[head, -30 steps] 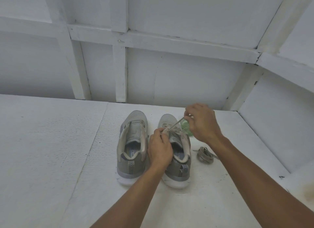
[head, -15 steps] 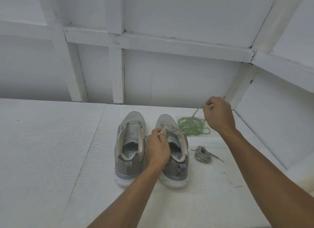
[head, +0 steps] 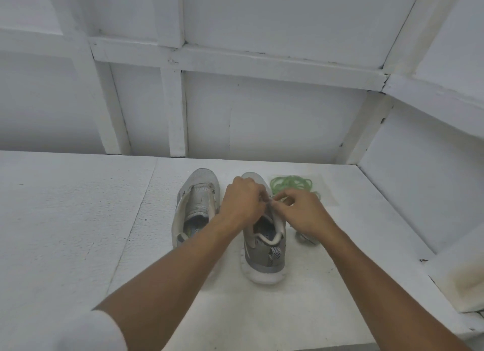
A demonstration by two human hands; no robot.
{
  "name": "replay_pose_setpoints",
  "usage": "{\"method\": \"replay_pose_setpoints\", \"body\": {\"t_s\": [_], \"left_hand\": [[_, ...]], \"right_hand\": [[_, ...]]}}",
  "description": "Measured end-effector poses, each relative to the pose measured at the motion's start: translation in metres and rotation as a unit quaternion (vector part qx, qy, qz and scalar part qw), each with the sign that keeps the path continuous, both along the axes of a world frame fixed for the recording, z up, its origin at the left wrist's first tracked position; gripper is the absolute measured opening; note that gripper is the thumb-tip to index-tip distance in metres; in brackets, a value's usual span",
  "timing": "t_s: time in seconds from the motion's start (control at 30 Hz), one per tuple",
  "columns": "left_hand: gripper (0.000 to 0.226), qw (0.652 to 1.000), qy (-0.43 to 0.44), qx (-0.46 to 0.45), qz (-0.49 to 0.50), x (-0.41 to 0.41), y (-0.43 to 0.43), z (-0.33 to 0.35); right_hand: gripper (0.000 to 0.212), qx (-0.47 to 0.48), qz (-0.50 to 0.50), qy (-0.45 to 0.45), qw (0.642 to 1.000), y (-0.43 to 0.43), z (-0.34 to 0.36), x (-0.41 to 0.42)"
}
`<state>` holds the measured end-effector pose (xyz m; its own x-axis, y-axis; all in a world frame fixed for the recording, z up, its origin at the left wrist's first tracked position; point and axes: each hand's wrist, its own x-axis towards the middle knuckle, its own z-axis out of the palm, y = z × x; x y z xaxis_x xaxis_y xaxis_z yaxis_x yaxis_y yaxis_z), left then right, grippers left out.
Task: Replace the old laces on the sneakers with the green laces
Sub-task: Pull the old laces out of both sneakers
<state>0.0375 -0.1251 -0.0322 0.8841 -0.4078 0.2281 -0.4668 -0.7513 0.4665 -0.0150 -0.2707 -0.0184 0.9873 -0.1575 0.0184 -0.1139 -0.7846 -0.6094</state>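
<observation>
I am working in what looks like a bare, makeshift booth rather than a furnished room, since my bench (head: 78, 219) is rough white foam board and the walls (head: 262, 115) are plain white panels braced by painted battens (head: 172, 109).

Both bare forearms reach forward and converge. The left hand (head: 242, 202) and the right hand (head: 301, 210) sit knuckles-up, nearly touching, fingers curled inward with fingertips pinched together between them. A white sleeve (head: 86, 332) covers the left upper arm.
</observation>
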Motion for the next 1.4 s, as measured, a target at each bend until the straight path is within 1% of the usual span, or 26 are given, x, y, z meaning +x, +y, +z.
{"method": "replay_pose_setpoints", "body": {"t_s": [0.07, 0.2, 0.3, 0.37, 0.43, 0.57, 0.63, 0.7, 0.77, 0.83, 0.87, 0.93, 1.0, 1.07, 1.17, 1.23, 1.3, 1.37, 1.4], "left_hand": [[0.021, 0.999, -0.007, 0.044, -0.013, 0.003, 0.000, 0.003], [0.022, 0.995, -0.013, 0.092, -0.024, 0.007, -0.001, 0.005], [0.026, 0.993, -0.018, 0.116, -0.032, 0.011, -0.002, 0.005], [0.026, 0.994, -0.012, 0.102, -0.027, 0.013, -0.001, 0.005], [0.023, 0.997, -0.017, 0.079, -0.007, 0.015, 0.000, 0.005], [0.022, 0.995, -0.019, 0.039, 0.087, 0.025, 0.009, 0.014], [0.023, 0.992, -0.004, 0.031, 0.125, 0.033, 0.016, 0.018], [0.025, 0.990, 0.018, 0.033, 0.135, 0.036, 0.021, 0.019], [0.034, 0.994, 0.021, 0.025, 0.104, 0.034, 0.020, 0.019], [0.042, 0.999, 0.003, 0.023, 0.030, 0.028, 0.014, 0.018], [0.040, 0.999, -0.010, 0.043, -0.012, 0.023, 0.009, 0.016], [0.033, 0.989, -0.036, 0.122, -0.072, 0.015, -0.001, 0.011], [0.030, 0.978, -0.047, 0.187, -0.081, 0.012, -0.007, 0.006], [0.026, 0.975, -0.056, 0.201, -0.072, 0.013, -0.009, 0.004], [0.021, 0.985, -0.078, 0.150, -0.042, 0.023, -0.002, 0.014], [0.019, 0.990, -0.093, 0.100, 0.031, 0.035, 0.010, 0.026], [0.020, 0.986, -0.098, 0.066, 0.114, 0.048, 0.025, 0.037], [0.025, 0.982, -0.085, 0.071, 0.150, 0.055, 0.036, 0.041], [0.029, 0.983, -0.080, 0.074, 0.149, 0.056, 0.037, 0.041]], "right_hand": [[0.023, 0.007, -0.010, -0.024, 1.000, 0.003, -0.007, 0.000], [0.022, 0.014, -0.020, -0.059, 0.998, 0.004, -0.018, 0.002], [0.020, 0.079, -0.058, -0.064, 0.993, 0.004, -0.027, 0.002], [0.020, 0.139, -0.099, -0.056, 0.984, 0.005, -0.034, 0.000], [0.025, 0.177, -0.124, -0.056, 0.975, 0.007, -0.039, -0.002], [0.026, 0.244, -0.149, -0.062, 0.956, 0.010, -0.045, -0.003], [0.026, 0.263, -0.166, -0.056, 0.949, 0.009, -0.049, -0.002], [0.024, 0.270, -0.177, -0.047, 0.945, 0.010, -0.052, -0.001], [0.021, 0.281, -0.185, -0.046, 0.941, 0.012, -0.052, -0.001], [0.021, 0.292, -0.190, -0.048, 0.936, 0.013, -0.051, -0.002], [0.022, 0.293, -0.189, -0.048, 0.936, 0.013, -0.050, -0.002], [0.024, 0.294, -0.189, -0.046, 0.936, 0.013, -0.049, -0.003], [0.026, 0.298, -0.187, -0.045, 0.935, 0.012, -0.050, -0.003], [0.025, 0.299, -0.184, -0.046, 0.935, 0.010, -0.052, -0.002], [0.023, 0.301, -0.181, -0.045, 0.935, 0.009, -0.056, 0.000], [0.021, 0.300, -0.184, -0.046, 0.935, 0.008, -0.059, 0.000], [0.023, 0.295, -0.184, -0.048, 0.936, 0.009, -0.059, -0.001], [0.022, 0.297, -0.185, -0.051, 0.935, 0.011, -0.058, -0.001], [0.022, 0.299, -0.185, -0.055, 0.934, 0.012, -0.057, -0.002]]}}
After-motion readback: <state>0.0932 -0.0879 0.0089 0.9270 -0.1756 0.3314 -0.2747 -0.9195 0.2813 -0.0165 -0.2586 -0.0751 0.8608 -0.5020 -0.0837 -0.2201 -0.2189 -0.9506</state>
